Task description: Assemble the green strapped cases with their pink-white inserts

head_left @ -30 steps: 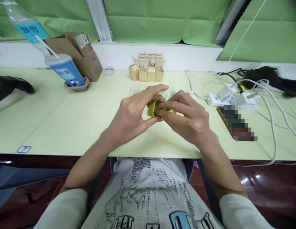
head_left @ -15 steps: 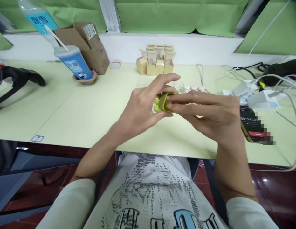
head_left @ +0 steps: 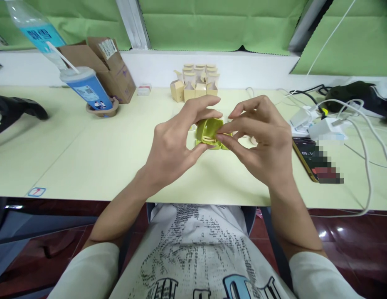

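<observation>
Above the table, my left hand (head_left: 173,145) grips a small yellow-green plastic case (head_left: 208,128) between thumb and fingers. Its hollow inside is turned toward me, with pale narrow strips showing at the bottom. Rounded yellow-green parts show along its lower edge. My right hand (head_left: 265,143) is closed, thumb and forefinger pinched at the case's right side; any small part between those fingertips is hidden. Small pale pieces (head_left: 253,140) lie on the table behind my hands, mostly covered by them.
Several small yellow cartons (head_left: 195,89) stand against the wall. Left of them are a brown cardboard box (head_left: 118,81), a blue cup with a straw (head_left: 90,91) and a bottle (head_left: 43,35). At right lie a phone (head_left: 308,155), white chargers (head_left: 327,131) and cables.
My right fingers have come out of the case's hollow and now pinch its right side. The case has turned so its inside faces me. The whole view has shifted slightly.
</observation>
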{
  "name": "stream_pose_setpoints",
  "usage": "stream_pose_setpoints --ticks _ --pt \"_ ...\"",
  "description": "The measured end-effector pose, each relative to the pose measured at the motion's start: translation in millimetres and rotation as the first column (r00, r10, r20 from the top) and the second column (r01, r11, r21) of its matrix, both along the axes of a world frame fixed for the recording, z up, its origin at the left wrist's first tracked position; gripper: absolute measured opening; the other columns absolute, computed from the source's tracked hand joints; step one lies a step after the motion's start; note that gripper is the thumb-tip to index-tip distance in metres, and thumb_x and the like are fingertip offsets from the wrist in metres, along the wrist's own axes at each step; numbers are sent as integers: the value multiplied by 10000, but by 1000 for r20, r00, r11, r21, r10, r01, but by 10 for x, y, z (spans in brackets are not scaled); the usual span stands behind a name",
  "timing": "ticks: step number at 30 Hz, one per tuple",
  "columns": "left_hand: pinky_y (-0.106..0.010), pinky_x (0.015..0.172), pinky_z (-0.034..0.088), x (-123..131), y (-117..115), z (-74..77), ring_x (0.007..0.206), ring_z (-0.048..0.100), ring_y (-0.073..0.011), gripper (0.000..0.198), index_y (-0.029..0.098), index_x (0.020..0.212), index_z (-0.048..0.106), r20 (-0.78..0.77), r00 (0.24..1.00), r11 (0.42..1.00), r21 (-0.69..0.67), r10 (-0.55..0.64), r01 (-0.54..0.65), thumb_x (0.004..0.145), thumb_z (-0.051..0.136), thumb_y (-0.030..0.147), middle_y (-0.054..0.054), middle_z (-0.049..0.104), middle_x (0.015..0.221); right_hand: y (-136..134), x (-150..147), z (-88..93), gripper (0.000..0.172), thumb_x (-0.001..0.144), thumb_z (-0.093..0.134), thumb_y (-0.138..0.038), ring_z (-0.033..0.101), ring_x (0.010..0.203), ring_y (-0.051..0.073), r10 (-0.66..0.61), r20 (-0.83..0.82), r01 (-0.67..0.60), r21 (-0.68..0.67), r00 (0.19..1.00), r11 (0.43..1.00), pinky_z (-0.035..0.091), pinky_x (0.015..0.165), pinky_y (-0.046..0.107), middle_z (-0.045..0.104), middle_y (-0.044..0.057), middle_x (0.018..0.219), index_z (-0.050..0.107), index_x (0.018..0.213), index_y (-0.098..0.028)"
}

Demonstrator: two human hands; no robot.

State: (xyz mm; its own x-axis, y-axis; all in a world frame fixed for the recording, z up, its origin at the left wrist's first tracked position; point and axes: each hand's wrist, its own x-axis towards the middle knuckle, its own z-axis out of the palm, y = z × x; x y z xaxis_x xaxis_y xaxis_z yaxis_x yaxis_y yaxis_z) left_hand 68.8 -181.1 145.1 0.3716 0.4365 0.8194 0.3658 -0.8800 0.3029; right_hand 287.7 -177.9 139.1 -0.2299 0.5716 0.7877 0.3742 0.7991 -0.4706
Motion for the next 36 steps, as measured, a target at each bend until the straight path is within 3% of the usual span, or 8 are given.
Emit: stream_pose_setpoints --ticks 6,11,15,20,25,29,36 --pt "-418 1143 673 -5 -11 -3 1326 774 -232 589 350 1542 535 -73 996 997 67 53 -48 1023 699 123 -19 778 1395 22 70 3 148 1030 802 -404 716 904 193 114 157 -97 -113 981 989 655 686 346 654 83 1215 850 1077 -273" --pt "-423 1145 662 -14 6 -13 1308 777 -253 593 336 1541 539 -71 996 999 0 54 -54 1015 771 189 -43 774 1395 -19 62 44 118 974 865 -362 728 879 181 112 1 -110 -196 994 974 647 578 284 709 84 1237 843 1000 -249" --pt "-420 1151 654 -21 21 -16 1289 777 -250 601 317 1527 544 -27 997 996 -46 70 -71 999 827 264 -61 777 1373 -87 23 89 55 992 842 -314 786 940 232 57 -142 -69 -83 988 994 713 722 376 809 63 1049 838 969 -264" --pt "-422 1132 665 -5 8 -13 1275 781 -252 599 315 1508 568 4 999 996 -83 46 -45 980 842 247 -54 767 1363 -68 -16 86 129 1014 786 -175 810 934 237 32 -11 -30 150 999 988 695 836 440 850 30 1004 825 992 -296" --pt "-401 1095 673 -16 -9 5 1292 777 -259 672 325 1526 553 -4 1000 991 -130 29 -29 943 856 182 -47 773 1349 16 -22 29 183 1010 748 -62 766 922 219 -59 177 -24 437 982 899 644 768 396 844 68 1057 789 1039 -237" --pt "-376 1068 682 -58 -23 26 1291 782 -256 700 326 1536 546 -64 998 988 -155 15 -25 928 859 178 -43 774 1357 35 -17 -11 199 1025 719 -38 731 980 221 -96 306 -79 515 947 854 649 767 380 835 74 1084 749 1099 -221" --pt "-335 1005 701 -80 -56 66 1265 799 -245 681 322 1532 553 -124 992 988 -148 35 -54 936 856 192 -44 776 1372 39 -23 -36 228 1026 717 -49 709 957 226 -161 342 -69 572 926 817 624 730 387 818 53 1053 726 1142 -245"
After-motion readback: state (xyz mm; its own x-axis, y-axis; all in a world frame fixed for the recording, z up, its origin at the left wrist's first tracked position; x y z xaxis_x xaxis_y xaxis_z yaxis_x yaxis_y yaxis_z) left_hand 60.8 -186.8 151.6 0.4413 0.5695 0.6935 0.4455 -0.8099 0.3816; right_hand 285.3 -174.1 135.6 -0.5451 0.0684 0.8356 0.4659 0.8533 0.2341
